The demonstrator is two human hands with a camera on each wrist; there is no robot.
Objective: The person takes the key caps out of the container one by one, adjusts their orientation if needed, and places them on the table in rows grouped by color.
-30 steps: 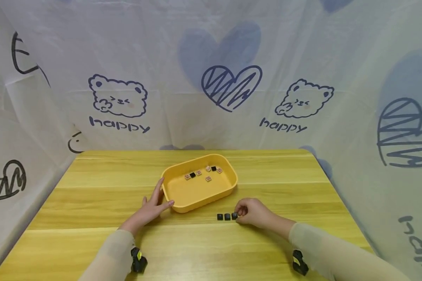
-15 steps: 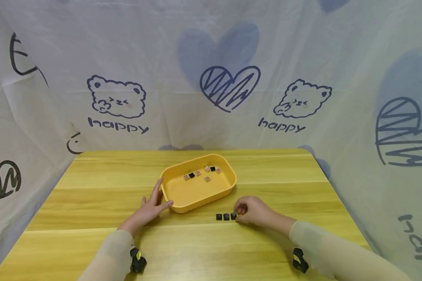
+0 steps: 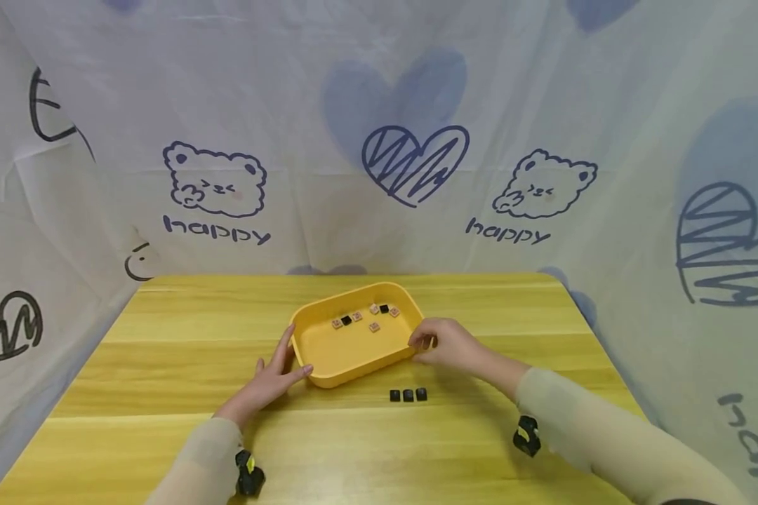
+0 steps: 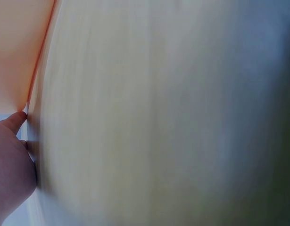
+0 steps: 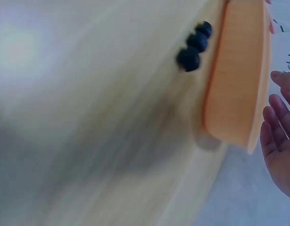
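Right hand [image 3: 448, 345] now at yellow tray [image 3: 328, 351] of small tiles [image 3: 374, 326].

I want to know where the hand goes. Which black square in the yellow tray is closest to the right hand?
The black square at the tray's far right end, among pink ones. The right hand is nearer it than the other black square.

A wooden table [image 3: 164, 365] with pale yellow planks fills the lower half of the frame, its far corners rounded. Behind and to both sides hangs a white fabric backdrop [image 3: 328, 84], creased and evenly lit. Printed on it are two outlined bears [image 3: 215, 179] above the word "happy", a scribbled navy heart [image 3: 415, 160] at upper centre, and faint blue hearts [image 3: 394, 81] showing through the cloth.
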